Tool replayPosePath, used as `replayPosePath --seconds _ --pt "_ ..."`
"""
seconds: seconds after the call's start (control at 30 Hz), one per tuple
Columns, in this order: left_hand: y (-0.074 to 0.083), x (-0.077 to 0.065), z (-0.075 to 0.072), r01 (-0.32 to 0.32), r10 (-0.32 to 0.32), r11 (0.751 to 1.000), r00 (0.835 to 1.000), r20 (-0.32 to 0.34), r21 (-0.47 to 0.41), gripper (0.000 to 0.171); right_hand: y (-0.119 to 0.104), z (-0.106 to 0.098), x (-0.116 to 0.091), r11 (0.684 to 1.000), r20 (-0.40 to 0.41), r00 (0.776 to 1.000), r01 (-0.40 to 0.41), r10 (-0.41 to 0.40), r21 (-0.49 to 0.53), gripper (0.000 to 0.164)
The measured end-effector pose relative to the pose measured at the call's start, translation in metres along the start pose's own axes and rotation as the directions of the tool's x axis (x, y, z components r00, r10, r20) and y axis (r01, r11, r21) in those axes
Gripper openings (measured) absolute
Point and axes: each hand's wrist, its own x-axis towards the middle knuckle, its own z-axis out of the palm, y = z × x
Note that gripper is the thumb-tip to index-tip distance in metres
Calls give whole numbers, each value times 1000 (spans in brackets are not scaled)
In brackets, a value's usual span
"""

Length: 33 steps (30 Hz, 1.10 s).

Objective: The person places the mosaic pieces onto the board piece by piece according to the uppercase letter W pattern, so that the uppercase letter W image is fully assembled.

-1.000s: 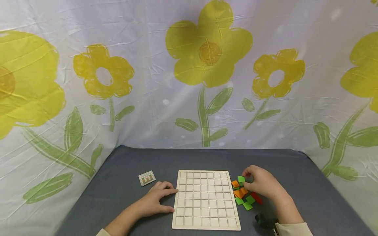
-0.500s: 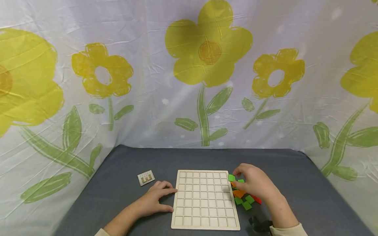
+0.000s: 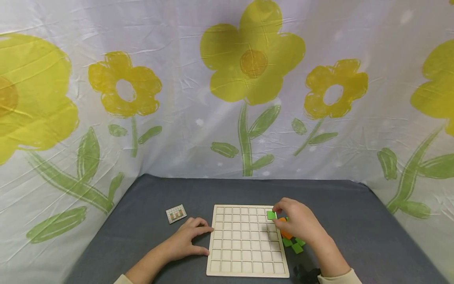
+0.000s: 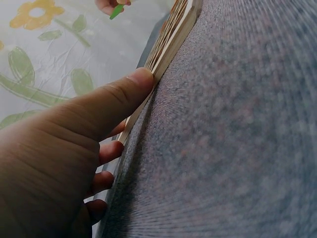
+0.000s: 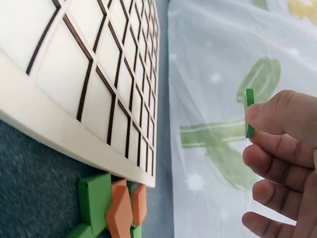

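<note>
I see a cream left sleeve [image 3: 122, 280] and a matching right sleeve [image 3: 338, 277], each ending on the forearm above a bare left hand [image 3: 188, 241] and right hand [image 3: 299, 221]; a black object [image 3: 306, 274] beside the right one looks indistinct to me.

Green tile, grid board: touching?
Apart. Right wrist view: backdrop shows plainly between the green tile, pinched in the right hand, and the grid board.

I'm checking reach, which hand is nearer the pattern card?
Left. The left hand is just off the card's near side; the right hand is at the board's right edge, pinching a green tile.
</note>
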Motion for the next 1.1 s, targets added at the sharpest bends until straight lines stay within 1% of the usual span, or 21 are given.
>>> replayPosePath --seconds 0.33,0.6,0.8,1.0,1.1 --pt "2 0 -2 5 -5 1000 1000 9 -12 69 -5 15 3 1000 10 1000 26 -26 17 20" --pt "3 0 -2 -2 2 1000 1000 3 -7 68 -9 30 6 999 53 998 -31 32 -7 19" --pt "3 0 -2 -37 37 999 999 -18 8 65 -9 36 5 999 88 995 -39 42 -38 20" --pt "3 -1 -2 -54 54 999 998 -26 -1 64 -6 41 5 997 129 988 -80 83 -23 19" --pt "2 -1 -2 -65 65 998 997 -37 -2 64 -4 43 5 996 148 985 -88 89 -15 19"
